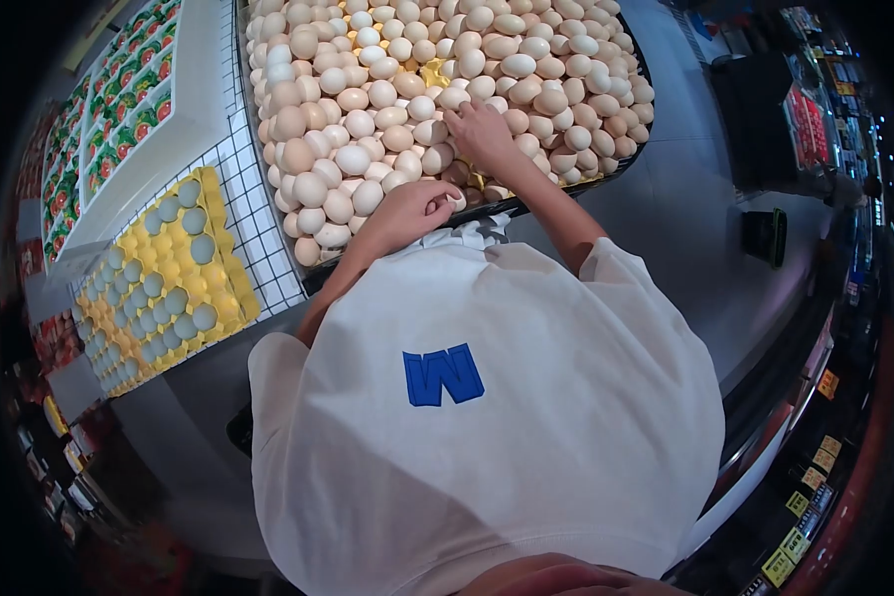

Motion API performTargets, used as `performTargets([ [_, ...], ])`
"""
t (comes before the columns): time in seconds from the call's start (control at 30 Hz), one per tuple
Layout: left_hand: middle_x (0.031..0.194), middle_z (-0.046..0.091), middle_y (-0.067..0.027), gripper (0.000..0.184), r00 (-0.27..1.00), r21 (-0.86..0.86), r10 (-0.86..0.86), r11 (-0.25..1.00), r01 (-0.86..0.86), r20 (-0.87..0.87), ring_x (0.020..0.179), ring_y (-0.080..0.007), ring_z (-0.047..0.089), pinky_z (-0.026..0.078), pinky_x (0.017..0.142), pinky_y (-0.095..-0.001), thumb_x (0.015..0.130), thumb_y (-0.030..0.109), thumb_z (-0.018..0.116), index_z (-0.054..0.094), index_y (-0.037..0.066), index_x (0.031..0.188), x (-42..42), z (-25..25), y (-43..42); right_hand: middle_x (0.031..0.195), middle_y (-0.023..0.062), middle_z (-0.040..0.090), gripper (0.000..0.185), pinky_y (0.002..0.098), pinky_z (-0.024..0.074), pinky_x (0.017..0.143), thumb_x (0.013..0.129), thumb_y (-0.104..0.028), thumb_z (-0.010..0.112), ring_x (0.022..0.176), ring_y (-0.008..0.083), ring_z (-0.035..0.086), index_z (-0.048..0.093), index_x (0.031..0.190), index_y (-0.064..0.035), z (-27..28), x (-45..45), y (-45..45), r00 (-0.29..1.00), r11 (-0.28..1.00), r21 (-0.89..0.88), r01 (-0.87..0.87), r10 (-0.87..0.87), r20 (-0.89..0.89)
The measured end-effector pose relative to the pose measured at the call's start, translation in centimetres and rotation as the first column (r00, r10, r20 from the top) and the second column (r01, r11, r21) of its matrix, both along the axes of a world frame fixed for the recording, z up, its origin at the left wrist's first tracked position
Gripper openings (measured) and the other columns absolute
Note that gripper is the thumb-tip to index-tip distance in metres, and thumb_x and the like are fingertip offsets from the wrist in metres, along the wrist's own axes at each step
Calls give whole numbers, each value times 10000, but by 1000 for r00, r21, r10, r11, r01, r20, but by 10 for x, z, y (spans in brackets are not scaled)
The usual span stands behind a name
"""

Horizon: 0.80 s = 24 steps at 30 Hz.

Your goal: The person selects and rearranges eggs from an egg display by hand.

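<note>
A wide dark-rimmed bin (651, 109) holds a heap of brown and cream eggs (353, 159). Over the heap, my right hand (482, 137) reaches down with its fingers apart, fingertips touching the eggs. Closer to my body, at the bin's near edge, my left hand (415, 213) is closed with its fingers curled. Something pale shows by its fingertips, but what the fingers hold is partly hidden. Just beside that hand, a crumpled white and grey piece (467, 234) lies between the bin edge and my shirt. Gold-coloured tray (433, 74) parts show among the eggs.
Left of the bin, a yellow egg tray (230, 268) with pale bluish eggs sits on a white grid-tiled surface (258, 214). Behind it stand white boxes (184, 109) of green-and-red packs. A dark stand (760, 119) is at the right, with shelves and price tags (795, 543) along the edge.
</note>
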State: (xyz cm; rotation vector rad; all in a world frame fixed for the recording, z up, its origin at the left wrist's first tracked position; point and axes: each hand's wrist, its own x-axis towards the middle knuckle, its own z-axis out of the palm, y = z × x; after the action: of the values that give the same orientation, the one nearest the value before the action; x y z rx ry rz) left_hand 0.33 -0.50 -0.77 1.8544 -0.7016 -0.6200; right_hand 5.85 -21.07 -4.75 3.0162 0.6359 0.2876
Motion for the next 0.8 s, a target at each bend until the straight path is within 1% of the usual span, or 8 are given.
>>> performTargets([
  [0.13, 733, 598, -107, 237, 1000, -2, 1, 1000, -1, 28, 641, -195, 563, 462, 619, -319, 844, 177, 584, 666, 51, 1027, 1, 1, 0, 908, 92, 626, 237, 398, 494, 754, 746, -157, 641, 918, 269, 590, 622, 977, -107, -7, 8, -5, 999, 999, 36, -24, 23, 31],
  [0.2, 735, 604, -105, 236, 1000, 3, 3, 1000, -3, 30, 647, -195, 570, 465, 621, -318, 841, 175, 588, 667, 49, 1025, 1, 1, 1, 927, 100, 629, 320, 409, 493, 794, 703, -153, 691, 930, 288, 588, 625, 1011, -96, -7, 15, -14, 989, 989, 135, -54, 73, -132],
  [0.23, 749, 602, -81, 232, 1000, -14, -11, 1000, 12, 14, 660, -169, 551, 454, 627, -297, 849, 161, 591, 659, 42, 1037, 1, 0, 2, 927, 100, 629, 320, 409, 493, 794, 703, -153, 691, 930, 288, 588, 625, 1011, -96, 4, 17, -16, 988, 989, 133, -62, 80, -129],
  [0.3, 763, 600, -57, 229, 1000, -33, -19, 999, 19, -3, 673, -144, 531, 443, 632, -277, 858, 147, 594, 650, 35, 1049, 1, -2, 2, 945, 108, 634, 410, 411, 491, 825, 672, -155, 733, 934, 298, 590, 623, 1060, -78, 33, 20, -25, 970, 930, 366, 36, 56, -238],
  [0.43, 757, 594, -54, 237, 999, -2, -53, 999, 53, 5, 681, -147, 540, 449, 641, -278, 856, 155, 587, 649, 35, 1050, 2, -6, 2, 954, 107, 644, 431, 409, 487, 839, 685, -151, 739, 923, 301, 593, 629, 1092, -61, 64, 48, -54, 970, 910, 395, 123, -26, -242],
  [0.5, 758, 595, -53, 238, 998, 14, -61, 998, 61, 11, 683, -147, 542, 451, 644, -278, 856, 157, 585, 648, 36, 1051, 3, -5, 2, 951, 107, 650, 423, 406, 485, 838, 687, -139, 740, 923, 300, 593, 640, 1089, -54, 72, 61, -65, 952, 891, 388, 234, -129, -279],
  [0.7, 761, 600, -55, 241, 999, 3, -44, 999, 44, 13, 687, -149, 552, 452, 644, -288, 853, 163, 588, 644, 40, 1052, 3, -1, 3, 929, 109, 649, 412, 417, 489, 822, 690, -140, 737, 915, 306, 592, 643, 1083, -55, 60, 75, -72, 979, 939, 320, 124, -63, -194],
  [0.8, 753, 634, -88, 232, 999, -3, -10, 1000, 11, 31, 696, -207, 609, 489, 667, -332, 844, 180, 583, 663, 46, 1017, 2, 1, 3, 927, 111, 644, 404, 422, 492, 820, 687, -140, 720, 921, 309, 587, 638, 1076, -64, 59, 76, -66, 986, 966, 244, 85, -46, -162],
])
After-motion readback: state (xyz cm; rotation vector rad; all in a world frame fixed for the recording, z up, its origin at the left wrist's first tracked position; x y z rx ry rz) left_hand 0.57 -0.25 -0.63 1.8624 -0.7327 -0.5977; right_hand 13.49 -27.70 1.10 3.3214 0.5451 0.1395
